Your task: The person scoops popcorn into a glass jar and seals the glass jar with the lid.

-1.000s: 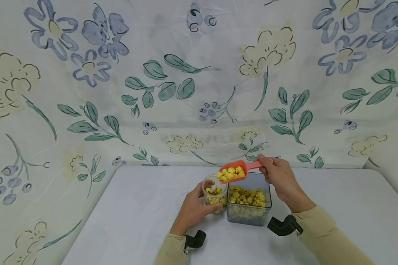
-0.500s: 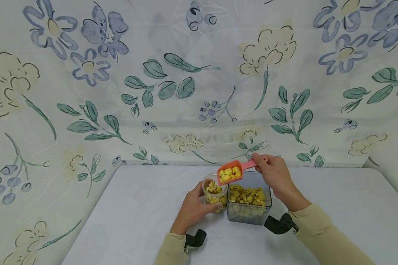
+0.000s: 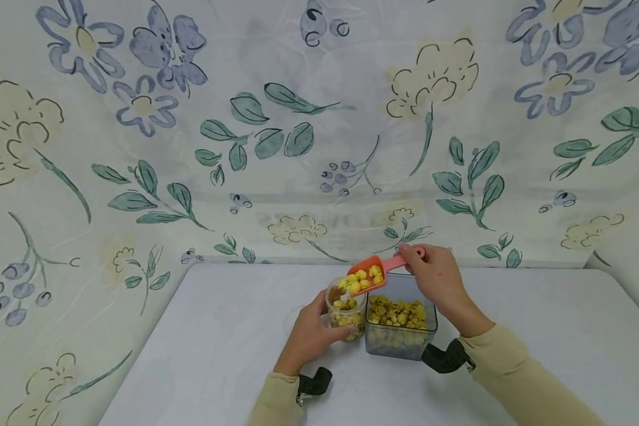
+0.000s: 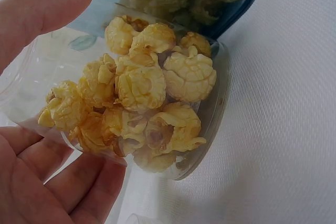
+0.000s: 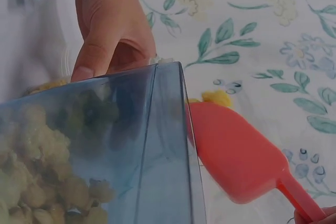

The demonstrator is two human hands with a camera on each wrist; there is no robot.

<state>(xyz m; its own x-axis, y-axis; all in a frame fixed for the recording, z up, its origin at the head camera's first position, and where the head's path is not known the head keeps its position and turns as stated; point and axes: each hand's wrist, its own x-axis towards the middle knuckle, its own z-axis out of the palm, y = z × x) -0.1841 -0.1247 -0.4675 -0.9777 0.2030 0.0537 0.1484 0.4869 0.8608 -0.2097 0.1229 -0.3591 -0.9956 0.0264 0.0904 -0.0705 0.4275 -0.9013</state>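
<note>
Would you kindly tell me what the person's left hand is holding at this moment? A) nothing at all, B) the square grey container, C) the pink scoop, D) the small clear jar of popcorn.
D: the left hand wraps around the small clear jar of popcorn, while the right hand holds the pink scoop tipped over it.

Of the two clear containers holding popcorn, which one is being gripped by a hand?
The small round jar, gripped by the left hand. The larger square tub beside it stands untouched on the table.
</note>
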